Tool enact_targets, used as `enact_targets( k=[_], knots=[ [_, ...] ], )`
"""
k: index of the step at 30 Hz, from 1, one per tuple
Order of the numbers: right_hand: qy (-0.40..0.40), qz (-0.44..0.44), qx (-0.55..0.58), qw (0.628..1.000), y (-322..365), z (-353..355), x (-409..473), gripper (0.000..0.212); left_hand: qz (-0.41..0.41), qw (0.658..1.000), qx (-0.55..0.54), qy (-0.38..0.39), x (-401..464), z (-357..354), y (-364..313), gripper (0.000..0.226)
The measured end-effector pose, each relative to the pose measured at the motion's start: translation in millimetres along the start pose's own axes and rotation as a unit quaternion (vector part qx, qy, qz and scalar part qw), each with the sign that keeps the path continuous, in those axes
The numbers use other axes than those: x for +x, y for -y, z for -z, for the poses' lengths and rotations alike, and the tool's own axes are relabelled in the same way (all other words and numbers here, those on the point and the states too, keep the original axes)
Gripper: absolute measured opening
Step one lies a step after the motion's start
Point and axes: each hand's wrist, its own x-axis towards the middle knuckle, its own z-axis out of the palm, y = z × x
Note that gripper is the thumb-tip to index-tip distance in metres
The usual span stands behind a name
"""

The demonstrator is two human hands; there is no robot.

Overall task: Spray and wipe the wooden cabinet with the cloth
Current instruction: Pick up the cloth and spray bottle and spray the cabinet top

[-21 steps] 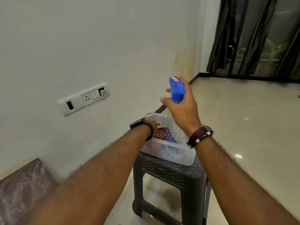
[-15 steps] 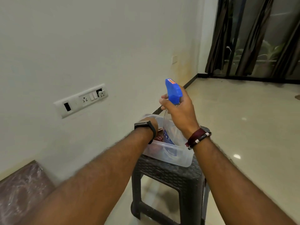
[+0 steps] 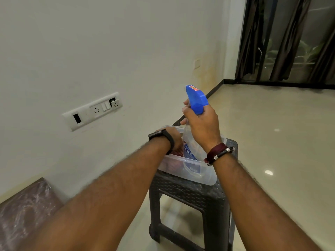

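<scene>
- Because the dark woven-pattern plastic stool (image 3: 192, 194) is the largest item within reach and serves as the surface, treat it as a light, tippable support; avoid pressing sideways on it while lifting anything out.
- Sitting on that surface is the clear rectangular plastic tub (image 3: 203, 173), thin-walled and probably light enough to slide or lift along with its contents if they catch on the rim.
- Standing partly inside the tub is the clear plastic spray bottle with a blue trigger head (image 3: 196, 100). Judged as light, rigid at the head and slightly flexible at the body, with smooth walls that could slip. Best hold: around the neck just below the trigger head, index finger free for the trigger.
- Lying in the tub's left part is a reddish checked cloth (image 3: 175, 153), mostly hidden. Expect it to be soft, limp and light; pinch a bunched fold, not an edge.
- Right hand (image 3: 201, 127): raised above the tub, wrist bent down, fingers curled round the bottle neck below the blue head.
- Left hand (image 3: 175, 136): reaches down into the tub beside the bottle, at the cloth. Its fingers are hidden behind the wrist and tub wall, so whether they are spread or pinching cannot be told.
- Whether the brown glossy panel (image 3: 23, 211) at lower left is the wooden cabinet cannot be confirmed.
</scene>
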Motion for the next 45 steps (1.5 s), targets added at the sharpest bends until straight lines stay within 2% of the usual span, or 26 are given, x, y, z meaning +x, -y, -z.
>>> enact_targets(
  k=[3, 6, 9, 12, 14, 16, 20, 22, 23, 25, 27, 29, 33, 35, 37, 40, 43, 45],
  knots=[
    [-0.006, -0.001, -0.006, 1.0, 0, 0, 1, 0.01, -0.005, 0.993, -0.111, -0.035, -2, 6, 7, 0.035],
    [-0.009, 0.001, -0.006, 1.0, -3, 0, 1, 0.01, -0.022, 0.986, -0.154, -0.06, -3, 13, 17, 0.04],
    [-0.016, 0.002, -0.014, 1.0, -5, -1, 3, 0.01, -0.016, 0.98, -0.199, 0.014, -4, 22, 27, 0.037],
    [-0.017, 0.001, -0.018, 1.0, -7, -3, 3, 0.011, 0.047, 0.973, -0.205, 0.099, -7, 27, 37, 0.057],
    [-0.019, 0.001, -0.026, 0.999, -10, -2, 4, 0.012, 0.075, 0.973, -0.189, 0.108, -8, 28, 40, 0.064],
    [-0.022, 0.0, -0.025, 0.999, -10, -2, 4, 0.013, 0.089, 0.974, -0.179, 0.103, -9, 30, 42, 0.057],
    [-0.02, 0.001, -0.026, 0.999, -8, -2, 5, 0.013, 0.081, 0.963, -0.242, 0.087, -9, 33, 43, 0.058],
    [-0.016, 0.0, -0.025, 1.0, -7, -1, 5, 0.012, 0.041, 0.958, -0.273, 0.076, -12, 34, 38, 0.042],
    [-0.014, -0.002, -0.026, 1.0, -7, 0, 5, 0.012, 0.012, 0.967, -0.248, 0.056, -13, 36, 36, 0.035],
    [-0.009, -0.007, -0.027, 1.0, -5, 1, 6, 0.01, -0.044, 0.989, -0.138, -0.026, -18, 37, 33, 0.045],
    [-0.002, -0.012, -0.025, 1.0, -4, 2, 8, 0.01, -0.07, 0.99, -0.074, -0.097, -19, 36, 34, 0.049],
    [0.007, -0.01, -0.024, 1.0, -2, 3, 9, 0.011, -0.084, 0.987, -0.046, -0.132, -20, 39, 37, 0.046],
    [0.01, 0.012, -0.027, 1.0, 6, 4, 11, 0.013, -0.09, 0.985, -0.059, -0.137, -37, 63, 35, 0.053],
    [0.009, 0.027, -0.023, 0.999, 12, 3, 14, 0.015, -0.095, 0.98, -0.114, -0.131, -44, 76, 35, 0.053],
    [0.003, 0.053, -0.021, 0.998, 23, 0, 19, 0.017, -0.079, 0.95, -0.28, -0.118, -45, 87, 40, 0.055],
    [-0.011, 0.1, -0.045, 0.994, 41, -7, 25, 0.017, -0.056, 0.842, -0.524, -0.111, -47, 97, 50, 0.051],
    [-0.017, 0.158, -0.055, 0.986, 60, -19, 25, 0.018, -0.054, 0.737, -0.665, -0.105, -56, 108, 64, 0.038],
    [-0.025, 0.196, -0.062, 0.978, 74, -29, 24, 0.021, -0.062, 0.7, -0.704, -0.101, -62, 116, 75, 0.033]
  ],
)
